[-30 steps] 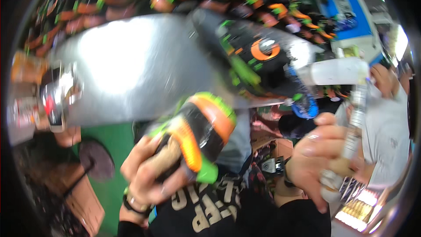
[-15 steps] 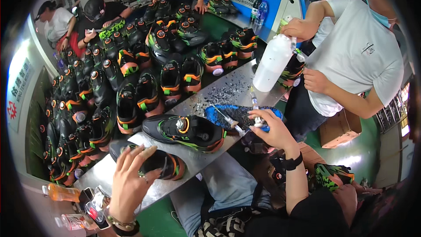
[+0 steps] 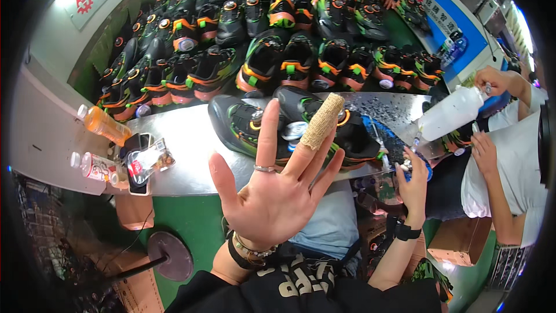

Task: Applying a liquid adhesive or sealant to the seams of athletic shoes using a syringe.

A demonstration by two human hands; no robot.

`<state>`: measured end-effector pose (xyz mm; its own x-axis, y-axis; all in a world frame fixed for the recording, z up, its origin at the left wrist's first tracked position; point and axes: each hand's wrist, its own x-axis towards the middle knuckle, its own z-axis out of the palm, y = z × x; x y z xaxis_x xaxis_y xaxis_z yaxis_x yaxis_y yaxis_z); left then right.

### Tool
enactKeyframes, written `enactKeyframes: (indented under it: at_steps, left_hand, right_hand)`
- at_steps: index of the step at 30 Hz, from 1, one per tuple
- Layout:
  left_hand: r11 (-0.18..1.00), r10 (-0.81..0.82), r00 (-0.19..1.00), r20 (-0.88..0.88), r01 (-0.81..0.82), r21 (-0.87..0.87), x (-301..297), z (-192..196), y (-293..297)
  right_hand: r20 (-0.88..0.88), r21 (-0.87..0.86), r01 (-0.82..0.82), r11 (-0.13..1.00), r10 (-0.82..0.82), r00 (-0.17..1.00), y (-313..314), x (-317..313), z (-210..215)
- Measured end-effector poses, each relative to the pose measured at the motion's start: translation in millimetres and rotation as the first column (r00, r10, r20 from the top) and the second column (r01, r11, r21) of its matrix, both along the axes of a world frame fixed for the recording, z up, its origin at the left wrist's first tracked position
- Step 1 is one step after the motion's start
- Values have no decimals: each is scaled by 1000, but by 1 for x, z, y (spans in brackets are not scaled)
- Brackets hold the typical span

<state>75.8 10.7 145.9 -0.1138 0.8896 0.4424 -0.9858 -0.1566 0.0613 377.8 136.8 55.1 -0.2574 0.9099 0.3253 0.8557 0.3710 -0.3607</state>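
My left hand point(image 3: 272, 191) is raised in front of the shoes, palm toward me and fingers spread, holding nothing. One finger wears a tan mesh wrap, another a ring. Behind it, two black shoes with green and orange trim, a left one point(image 3: 229, 122) and a right one point(image 3: 359, 142), lie on the metal table and are partly covered by the hand. To the right, my right hand point(image 3: 413, 188) is bent over a blue tray point(image 3: 427, 169) strewn with dark scraps. Its fingers close on a small pale item too small to name. A slim white-tipped tool point(image 3: 379, 145) lies beside it.
Rows of finished-looking shoes point(image 3: 260, 61) fill the bench beyond the metal table point(image 3: 188, 165). A co-worker's hand point(image 3: 495, 81) grips a white bottle point(image 3: 450, 113) at right. An orange drink bottle point(image 3: 104, 124) and a phone point(image 3: 139, 165) sit at left; a cardboard box point(image 3: 460, 240) stands below.
The view has swung left, so the scene sits farther right. My left hand has come off the near shoe and turned palm toward me. My right hand stays by the blue tray.
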Motion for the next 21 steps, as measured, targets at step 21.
enactKeyframes:
  at_steps: [21]
  left_hand:
    - [989, -135, 991, -27, 136, 60, 59, 8, 17]
  right_hand:
    - [-628, 445, -128, 886, 411, 662, -60, -68, 93]
